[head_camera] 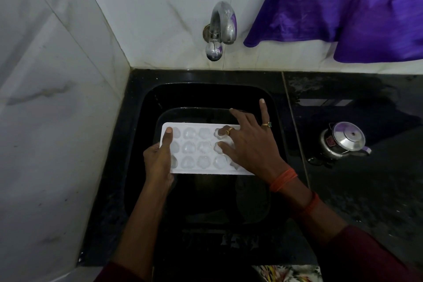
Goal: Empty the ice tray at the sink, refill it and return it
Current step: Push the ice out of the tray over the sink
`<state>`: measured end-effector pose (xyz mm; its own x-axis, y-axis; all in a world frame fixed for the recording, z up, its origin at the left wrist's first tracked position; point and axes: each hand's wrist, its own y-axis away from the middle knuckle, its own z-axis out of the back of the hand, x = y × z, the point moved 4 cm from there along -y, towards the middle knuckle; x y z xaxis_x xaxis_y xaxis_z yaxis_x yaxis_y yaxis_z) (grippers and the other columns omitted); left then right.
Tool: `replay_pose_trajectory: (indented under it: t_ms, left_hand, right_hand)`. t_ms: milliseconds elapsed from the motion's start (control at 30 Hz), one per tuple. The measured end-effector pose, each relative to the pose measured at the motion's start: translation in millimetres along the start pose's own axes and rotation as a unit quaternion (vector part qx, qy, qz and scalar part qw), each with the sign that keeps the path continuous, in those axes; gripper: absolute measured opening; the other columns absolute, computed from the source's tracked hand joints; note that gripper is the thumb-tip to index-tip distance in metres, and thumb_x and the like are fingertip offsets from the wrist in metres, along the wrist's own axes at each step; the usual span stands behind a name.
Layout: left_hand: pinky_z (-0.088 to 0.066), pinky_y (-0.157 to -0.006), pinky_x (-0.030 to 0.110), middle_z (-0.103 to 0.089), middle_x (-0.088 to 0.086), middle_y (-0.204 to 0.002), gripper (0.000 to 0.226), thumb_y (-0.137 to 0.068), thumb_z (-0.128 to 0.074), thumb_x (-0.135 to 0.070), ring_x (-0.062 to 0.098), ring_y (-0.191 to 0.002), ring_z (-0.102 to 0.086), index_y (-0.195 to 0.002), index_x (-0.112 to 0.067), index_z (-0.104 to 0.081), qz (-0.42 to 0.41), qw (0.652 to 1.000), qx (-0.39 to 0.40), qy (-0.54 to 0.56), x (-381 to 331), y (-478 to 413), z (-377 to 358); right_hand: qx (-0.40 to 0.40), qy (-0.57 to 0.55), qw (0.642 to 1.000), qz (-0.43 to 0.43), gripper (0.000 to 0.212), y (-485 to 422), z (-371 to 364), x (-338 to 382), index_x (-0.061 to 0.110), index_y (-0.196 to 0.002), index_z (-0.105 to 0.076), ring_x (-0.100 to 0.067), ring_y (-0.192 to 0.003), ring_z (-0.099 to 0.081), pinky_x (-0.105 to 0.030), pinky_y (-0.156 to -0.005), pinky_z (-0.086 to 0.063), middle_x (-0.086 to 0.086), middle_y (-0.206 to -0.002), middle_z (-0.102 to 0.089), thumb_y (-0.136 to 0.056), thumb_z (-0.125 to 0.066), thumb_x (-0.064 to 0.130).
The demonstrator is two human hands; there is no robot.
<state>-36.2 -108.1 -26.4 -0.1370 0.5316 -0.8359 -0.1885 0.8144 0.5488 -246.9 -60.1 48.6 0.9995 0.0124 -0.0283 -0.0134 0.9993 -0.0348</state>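
Observation:
A white ice tray point(196, 147) with rows of shaped cells holding ice hangs level over the black sink point(278, 107). My left hand point(159, 159) grips the tray's left end, thumb on top and fingers underneath. My right hand point(248, 142) lies over the tray's right end with spread fingers; two fingertips curl into cells and touch the ice, while the index finger points up and away. The chrome tap point(220, 30) sticks out of the tiled wall above the sink, with no water running from it.
A steel pressure cooker point(344, 142) stands on the wet black counter point(357, 190) to the right. A purple cloth point(343, 7) hangs on the wall at upper right. White tiled walls point(52, 98) close in the left side and the back.

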Motion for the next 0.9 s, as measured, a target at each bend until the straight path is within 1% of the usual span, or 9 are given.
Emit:
replay_pose_trajectory:
  t_ms: [133,200,300,400,467,600,733,800,900]
  left_hand:
    - [-0.055,-0.047,0.028,-0.074,-0.002,-0.067,0.036,-0.085,-0.075,-0.043,0.017,-0.060,-0.074,-0.077,-0.009,-0.068,0.002,1.000,0.005,0.007,1,2,-1]
    - [-0.055,-0.046,0.028,-0.074,-0.002,-0.067,0.036,-0.085,-0.075,-0.043,0.016,-0.059,-0.073,-0.077,-0.009,-0.067,0.007,1.000,0.002,0.011,0,3,-1]
    - [-0.054,-0.044,0.027,-0.074,-0.003,-0.065,0.036,-0.085,-0.075,-0.043,0.015,-0.058,-0.073,-0.077,-0.009,-0.066,0.007,1.000,0.006,0.010,0,3,-1]
    - [-0.052,-0.042,0.025,-0.073,-0.006,-0.063,0.035,-0.086,-0.074,-0.043,0.013,-0.055,-0.072,-0.076,-0.010,-0.066,-0.001,1.000,0.011,0.007,-1,5,-1]
    - [-0.052,-0.042,0.025,-0.073,-0.006,-0.062,0.035,-0.086,-0.074,-0.043,0.012,-0.055,-0.072,-0.076,-0.010,-0.065,-0.001,1.000,0.008,0.009,-1,6,-1]
    - [-0.054,-0.044,0.026,-0.073,-0.004,-0.064,0.036,-0.085,-0.075,-0.043,0.014,-0.057,-0.072,-0.075,-0.010,-0.065,0.006,1.000,0.003,0.005,0,5,0]
    - [-0.055,-0.046,0.026,-0.074,-0.005,-0.065,0.034,-0.085,-0.075,-0.043,0.013,-0.059,-0.073,-0.078,-0.011,-0.067,0.005,1.000,-0.002,0.007,0,3,2]
    - [-0.055,-0.047,0.026,-0.073,-0.006,-0.064,0.034,-0.086,-0.075,-0.043,0.013,-0.059,-0.073,-0.076,-0.011,-0.067,0.001,1.000,-0.005,0.003,0,2,3]
    - [-0.054,-0.045,0.024,-0.071,-0.008,-0.059,0.036,-0.086,-0.074,-0.042,0.010,-0.054,-0.071,-0.072,-0.011,-0.064,-0.006,1.000,-0.007,0.002,-1,2,5]
  right_hand:
    - [-0.044,-0.040,0.998,-0.001,0.032,1,4,-1,0.035,-0.099,-0.077,-0.021,-0.122,-0.058,-0.055,-0.122,0.009,-0.003,-0.134,-0.062,-0.085,-0.063,0.061]
    - [-0.053,-0.048,0.997,0.002,0.031,0,6,-1,0.034,-0.094,-0.078,-0.021,-0.118,-0.060,-0.055,-0.122,0.005,-0.002,-0.131,-0.064,-0.082,-0.067,0.060]
    - [-0.042,-0.035,0.998,0.008,0.029,-1,5,0,0.036,-0.094,-0.079,-0.020,-0.122,-0.058,-0.059,-0.122,-0.001,-0.002,-0.134,-0.062,-0.083,-0.064,0.058]
    - [-0.026,-0.018,0.999,0.013,0.029,0,1,0,0.037,-0.096,-0.079,-0.018,-0.128,-0.053,-0.058,-0.123,0.002,-0.001,-0.139,-0.058,-0.087,-0.059,0.057]
    - [-0.037,-0.035,0.999,0.009,0.029,1,0,-1,0.037,-0.098,-0.079,-0.018,-0.125,-0.055,-0.056,-0.123,0.002,0.000,-0.137,-0.060,-0.085,-0.063,0.058]
    - [-0.085,-0.080,0.993,-0.003,0.025,3,2,-1,0.029,-0.089,-0.078,-0.019,-0.112,-0.063,-0.054,-0.123,-0.001,0.001,-0.126,-0.066,-0.078,-0.075,0.052]
    - [-0.125,-0.127,0.984,0.021,0.023,8,3,0,0.028,-0.091,-0.075,-0.017,-0.107,-0.066,-0.058,-0.122,-0.010,0.001,-0.125,-0.066,-0.082,-0.068,0.047]
    - [-0.129,-0.137,0.981,0.042,0.020,12,1,1,0.027,-0.092,-0.074,-0.016,-0.107,-0.066,-0.059,-0.122,-0.010,0.000,-0.126,-0.065,-0.083,-0.068,0.045]
    - [-0.115,-0.131,0.983,0.059,0.020,16,-4,1,0.028,-0.092,-0.074,-0.017,-0.110,-0.065,-0.060,-0.122,-0.009,-0.002,-0.129,-0.063,-0.083,-0.071,0.045]
